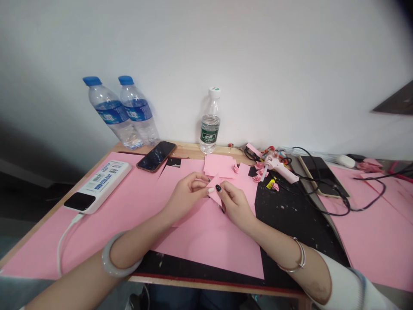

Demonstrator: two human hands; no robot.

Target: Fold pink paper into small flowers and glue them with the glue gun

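Since the left hand (pixel 186 199) and right hand (pixel 235 206) pinch a pink paper square (pixel 214 190) above the pink sheet (pixel 206 243) mid-worktop (pixel 190 150), an uneven tug could crease it, and a careless reach could knock the far glue gun (pixel 276 168).

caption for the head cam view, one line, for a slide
Left hand and right hand hold a pink paper piece over pink sheets near a glue gun.

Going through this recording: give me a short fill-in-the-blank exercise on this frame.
The left hand and right hand hold a piece of paper coloured ____.
The thick bangle is on the ____ wrist.
The power bank trails a ____ cable.

Missing words: pink; left; white.
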